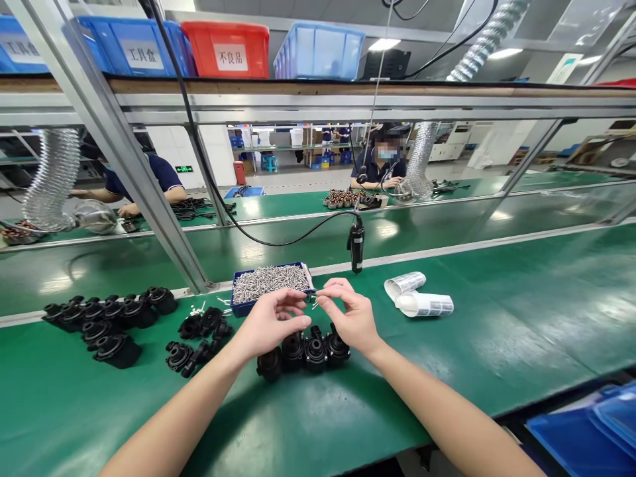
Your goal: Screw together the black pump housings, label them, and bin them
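Both my hands meet just in front of a blue tray (238, 309) heaped with metal screws (271, 281). My left hand (273, 320) is closed, its fingertips on something small and dark that I cannot make out. Opposite it, my right hand (350, 313) pinches at the same spot, with thin pale pieces near its fingertips. Below the hands several black pump-like housings (315, 351) stand in a row on the green table (318, 414). Loose black parts (179, 356) lie left of my left hand.
More black housings (119, 350) stand at the left. A black electric screwdriver (356, 245) hangs behind the hands. Rolled label sheets (425, 304) lie to the right. A metal post (149, 159) rises at left. Co-workers sit across the bench.
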`<action>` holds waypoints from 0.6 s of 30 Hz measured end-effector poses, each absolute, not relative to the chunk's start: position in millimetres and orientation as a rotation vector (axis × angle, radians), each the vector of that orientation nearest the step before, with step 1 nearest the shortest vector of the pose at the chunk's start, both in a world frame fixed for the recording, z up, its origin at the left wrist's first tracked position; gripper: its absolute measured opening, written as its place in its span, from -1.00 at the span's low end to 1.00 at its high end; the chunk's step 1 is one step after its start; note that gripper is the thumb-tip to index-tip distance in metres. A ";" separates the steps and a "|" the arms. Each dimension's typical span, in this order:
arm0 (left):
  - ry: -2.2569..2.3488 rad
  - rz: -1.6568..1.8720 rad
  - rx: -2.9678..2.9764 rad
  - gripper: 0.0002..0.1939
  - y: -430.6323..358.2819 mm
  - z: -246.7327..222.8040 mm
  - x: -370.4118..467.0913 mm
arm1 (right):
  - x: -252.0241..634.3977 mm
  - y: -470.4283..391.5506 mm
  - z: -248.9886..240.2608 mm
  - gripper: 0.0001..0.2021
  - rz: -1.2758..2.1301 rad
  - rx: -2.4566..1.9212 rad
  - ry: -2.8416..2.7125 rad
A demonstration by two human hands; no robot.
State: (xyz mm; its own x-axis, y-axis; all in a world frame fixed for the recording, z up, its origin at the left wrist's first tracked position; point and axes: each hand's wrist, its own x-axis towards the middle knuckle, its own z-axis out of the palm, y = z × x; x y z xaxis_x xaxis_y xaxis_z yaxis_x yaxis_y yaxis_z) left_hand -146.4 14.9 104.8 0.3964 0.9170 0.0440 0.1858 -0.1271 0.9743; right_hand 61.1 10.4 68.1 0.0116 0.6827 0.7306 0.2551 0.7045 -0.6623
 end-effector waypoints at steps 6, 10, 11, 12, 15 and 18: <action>0.901 1.023 1.329 -0.57 7.9 101.5 -134.4 | 53.5 -1.9 72.2 -0.89 0.237 -0.712 -1.645; 0.946 1.105 1.488 -0.72 5.5 103.0 -136.4 | 54.7 -1.1 72.5 -0.90 0.166 -0.708 -1.719; 0.967 1.101 1.560 -0.77 4.5 105.3 -137.6 | 55.1 -0.6 72.2 -0.90 0.161 -0.709 -1.750; 0.988 1.083 1.639 -0.81 3.2 108.3 -138.9 | 55.4 -0.2 72.1 -0.89 0.154 -0.705 -1.787; 1.031 0.952 1.869 -0.89 -2.3 119.5 -143.5 | 55.7 -1.1 72.4 -0.88 0.135 -0.693 -1.903; 1.109 0.823 2.046 -0.86 -6.9 130.0 -151.5 | 56.3 -4.3 74.0 -0.89 0.179 -0.717 -1.963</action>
